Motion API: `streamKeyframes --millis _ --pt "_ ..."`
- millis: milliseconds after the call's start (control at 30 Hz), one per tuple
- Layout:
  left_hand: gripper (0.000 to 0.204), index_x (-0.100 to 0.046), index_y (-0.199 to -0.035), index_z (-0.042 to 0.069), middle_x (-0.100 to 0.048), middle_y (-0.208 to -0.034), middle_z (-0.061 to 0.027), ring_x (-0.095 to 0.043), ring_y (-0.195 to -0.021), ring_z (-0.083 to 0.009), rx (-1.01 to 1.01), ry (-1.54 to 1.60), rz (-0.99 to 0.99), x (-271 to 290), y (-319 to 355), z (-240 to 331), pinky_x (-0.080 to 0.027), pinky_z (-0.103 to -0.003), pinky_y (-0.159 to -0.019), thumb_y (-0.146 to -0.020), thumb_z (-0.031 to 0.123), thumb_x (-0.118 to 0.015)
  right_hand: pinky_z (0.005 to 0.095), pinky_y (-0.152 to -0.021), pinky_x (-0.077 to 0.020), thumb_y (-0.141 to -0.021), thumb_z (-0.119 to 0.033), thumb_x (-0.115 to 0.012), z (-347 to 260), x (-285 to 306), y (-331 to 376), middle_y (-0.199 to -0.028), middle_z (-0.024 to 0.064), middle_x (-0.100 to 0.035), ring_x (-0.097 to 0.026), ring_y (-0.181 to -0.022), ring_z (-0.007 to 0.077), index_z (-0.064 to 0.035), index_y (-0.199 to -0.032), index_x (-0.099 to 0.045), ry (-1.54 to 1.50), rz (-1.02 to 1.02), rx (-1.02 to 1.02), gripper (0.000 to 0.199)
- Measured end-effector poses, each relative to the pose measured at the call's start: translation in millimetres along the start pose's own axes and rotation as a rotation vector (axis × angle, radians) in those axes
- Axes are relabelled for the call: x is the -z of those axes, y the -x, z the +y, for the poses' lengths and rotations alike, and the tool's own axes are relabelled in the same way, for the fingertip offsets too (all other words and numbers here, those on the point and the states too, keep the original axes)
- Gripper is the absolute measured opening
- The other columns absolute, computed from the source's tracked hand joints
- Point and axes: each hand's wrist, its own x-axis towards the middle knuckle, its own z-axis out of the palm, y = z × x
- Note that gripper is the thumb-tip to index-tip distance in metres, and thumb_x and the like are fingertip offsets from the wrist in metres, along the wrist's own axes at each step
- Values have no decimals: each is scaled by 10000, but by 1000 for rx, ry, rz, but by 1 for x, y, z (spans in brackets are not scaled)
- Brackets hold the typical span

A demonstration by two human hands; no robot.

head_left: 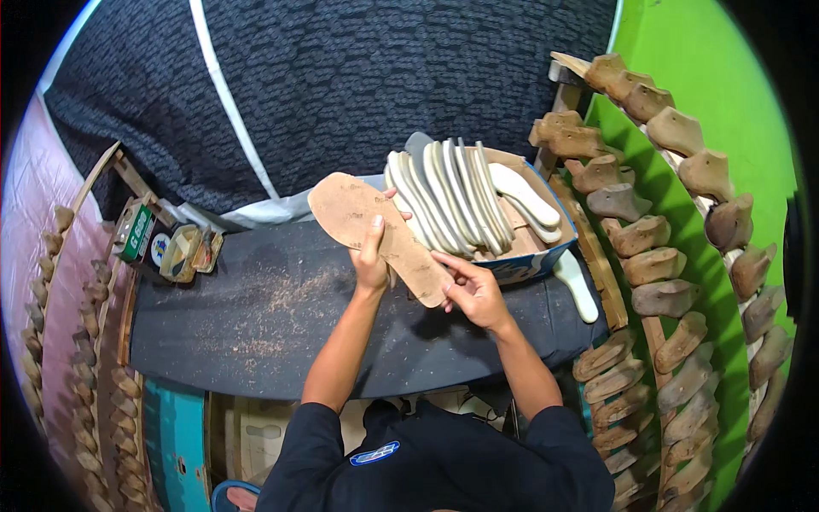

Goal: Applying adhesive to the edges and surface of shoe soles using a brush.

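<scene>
Gripping the tan sole (405, 243) near its middle, your left hand (370, 260) clamps it between thumb and fingers. Your right hand (474, 294) pinches its narrow end. The sole is above the dark table (426, 363), near the blue box (559, 247) of white soles (445, 198).

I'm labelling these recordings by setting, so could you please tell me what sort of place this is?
Probably a shoemaking workshop: wooden shoe lasts line both sides, pale sole-shaped pieces stand in a box, and a tan sole-shaped piece is held.
</scene>
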Motion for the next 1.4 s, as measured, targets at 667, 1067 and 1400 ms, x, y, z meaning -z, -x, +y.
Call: streamKeyframes --millis 667,1067,1400 --pt "472 -389 -1400 -53 -533 -1382 -174 -687 -897 -316 77 -63 530 267 19 153 -604 -379 -720 -1025 233 -370 206 -466 -460 -918 -85 -668 98 -287 -128 -724 30 -606 -572 -535 75 -34 -1266 -445 -7 -430 -230 416" --pt "489 -310 -1440 -10 -499 -1425 -143 -691 -833 -373 255 -83 554 415 38 248 -620 -423 -630 -997 145 -446 353 -727 -527 -797 -27 -678 176 -405 -253 -1023 131 -603 -630 -863 259 -52 -1224 -589 596 -283 279 437" --pt "474 -371 -1405 -34 -551 -1362 -185 -700 -764 -322 418 -59 434 446 46 269 -619 -390 -572 -983 159 -469 415 -905 -527 -758 -62 -738 197 -446 -323 -1469 101 -418 -551 -1098 321 -282 -1363 -546 1097 -405 523 672"
